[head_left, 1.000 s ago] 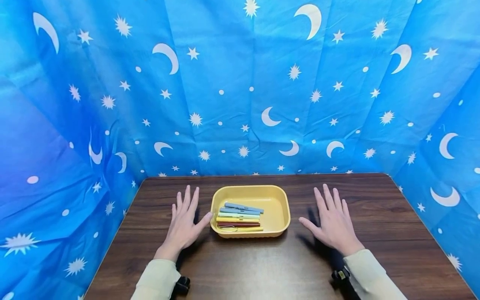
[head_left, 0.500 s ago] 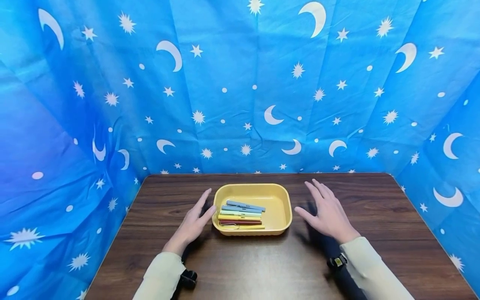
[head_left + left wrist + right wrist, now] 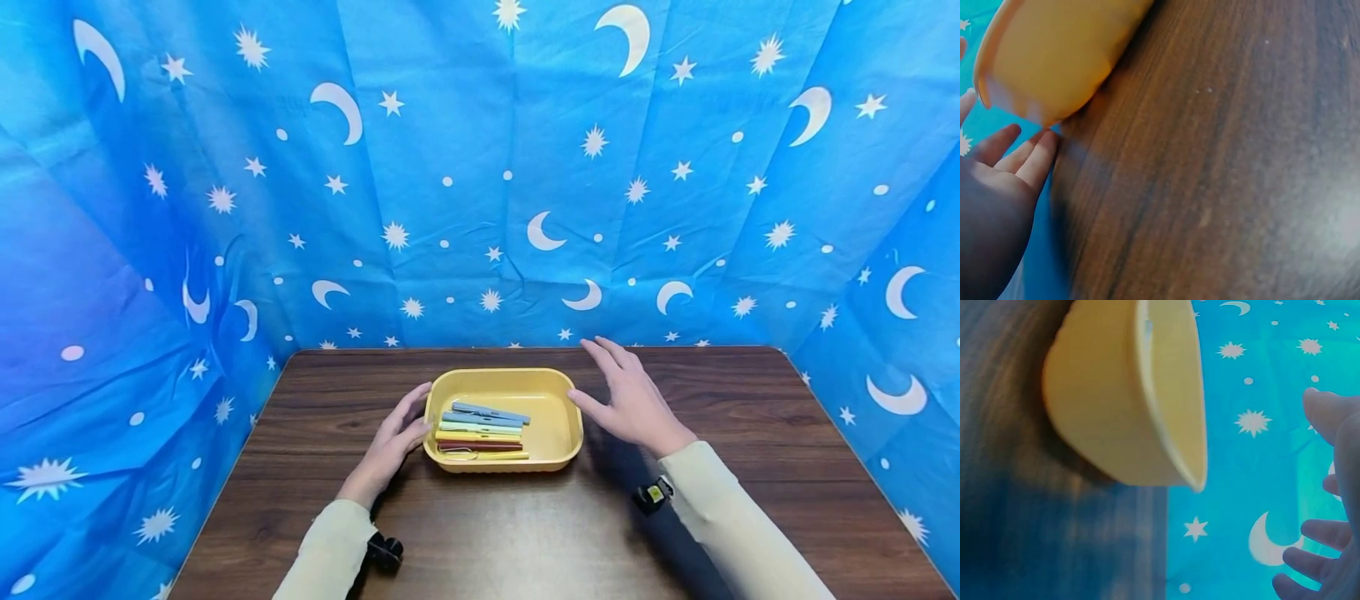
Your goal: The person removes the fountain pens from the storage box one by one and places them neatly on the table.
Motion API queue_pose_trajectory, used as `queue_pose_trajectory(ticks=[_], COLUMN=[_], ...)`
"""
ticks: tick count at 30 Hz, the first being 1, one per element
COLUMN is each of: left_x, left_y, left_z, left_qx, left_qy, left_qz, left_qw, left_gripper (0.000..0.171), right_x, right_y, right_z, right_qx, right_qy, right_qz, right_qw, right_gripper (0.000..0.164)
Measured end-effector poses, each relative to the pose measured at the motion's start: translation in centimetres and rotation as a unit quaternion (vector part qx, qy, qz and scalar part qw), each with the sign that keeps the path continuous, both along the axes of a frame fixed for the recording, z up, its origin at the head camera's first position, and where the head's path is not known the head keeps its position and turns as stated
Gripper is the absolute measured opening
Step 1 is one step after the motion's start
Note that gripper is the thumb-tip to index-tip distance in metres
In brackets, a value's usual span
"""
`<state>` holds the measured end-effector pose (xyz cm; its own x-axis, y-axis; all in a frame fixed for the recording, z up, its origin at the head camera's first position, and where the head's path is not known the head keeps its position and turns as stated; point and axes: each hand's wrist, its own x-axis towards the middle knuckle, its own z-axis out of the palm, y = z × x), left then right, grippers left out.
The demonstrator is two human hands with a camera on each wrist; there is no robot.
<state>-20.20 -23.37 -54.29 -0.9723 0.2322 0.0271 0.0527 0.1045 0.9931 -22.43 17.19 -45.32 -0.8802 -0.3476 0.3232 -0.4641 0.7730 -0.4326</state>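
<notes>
A blue cloth (image 3: 480, 167) backs the wooden table (image 3: 487, 533). On the table a yellow tray (image 3: 553, 442) lies between the person's two hands, its long axis running from left to right, one short end toward each hand. The left hand (image 3: 388, 446) is nearer, fingers loosely extended at the left end; whether they touch the wall cannot be told. The right hand (image 3: 633, 407) is spread wide, holding nothing; its thumb overlaps the right rim in the head view, but the right wrist view shows a gap. Inside, pens (image 3: 480, 429) lie side by side toward the left end, roughly along the tray's length.
</notes>
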Motion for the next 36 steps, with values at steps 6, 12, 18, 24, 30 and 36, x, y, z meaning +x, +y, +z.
queue_pose_trajectory(ticks=[6,12,18,24,30,36], left_x=[0.0,-0.1,0.0,0.0,0.1,0.1], left_y=[-0.3,-0.4,-0.5,-0.2,-0.2,-0.2], left_z=[-0.7,-1.0,-1.1,-1.3,-1.4,-1.4], left_qx=[-0.009,-0.011,-0.022,-0.022,-0.026,-0.033], left_qy=[0.002,0.006,0.003,0.000,0.004,0.006], left_qz=[-0.003,-0.016,-0.015,-0.007,0.000,0.005], left_qw=[1.0000,0.9998,0.9996,0.9997,0.9996,0.9994], left_gripper=[0.071,0.076,0.077,0.078,0.078,0.078], right_x=[-0.8,-1.3,-2.5,-3.7,-4.6,-5.3], right_y=[-1.5,-2.8,-4.0,-5.0,-6.3,-7.8], right_z=[1.6,2.3,2.3,2.3,2.7,3.5], right_qx=[-0.015,-0.017,-0.030,-0.059,-0.042,-0.039], right_qy=[-0.013,-0.008,-0.046,-0.111,-0.131,-0.142], right_qz=[0.035,0.078,0.133,0.166,0.187,0.213], right_qw=[0.999,0.997,0.990,0.978,0.973,0.966], right_gripper=[0.080,0.074,0.069,0.062,0.055,0.052])
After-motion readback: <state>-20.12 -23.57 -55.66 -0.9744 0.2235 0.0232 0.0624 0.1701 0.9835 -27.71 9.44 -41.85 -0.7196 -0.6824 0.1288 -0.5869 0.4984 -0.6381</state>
